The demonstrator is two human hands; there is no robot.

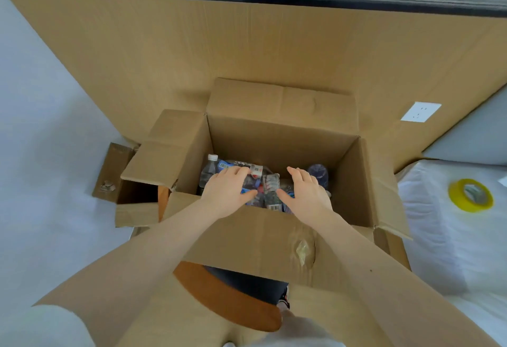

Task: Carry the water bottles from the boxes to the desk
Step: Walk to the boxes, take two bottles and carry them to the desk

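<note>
An open cardboard box [274, 138] stands in front of me on an orange-brown stool [227, 297]. Several clear plastic water bottles [270, 187] lie jumbled at its bottom, one with a white cap [212, 157] at the left. Both my hands reach down into the box. My left hand [227, 190] hovers with fingers spread over the bottles on the left. My right hand [307, 193] is spread over the bottles on the right, its thumb beside a labelled bottle. Neither hand grips anything.
A smaller open box [131, 190] sits to the left on the pale floor. A large flat cardboard sheet [247, 44] leans behind. At right, a white covered surface holds a roll of yellow tape [470, 195]. A wall socket [421, 112] shows at the right.
</note>
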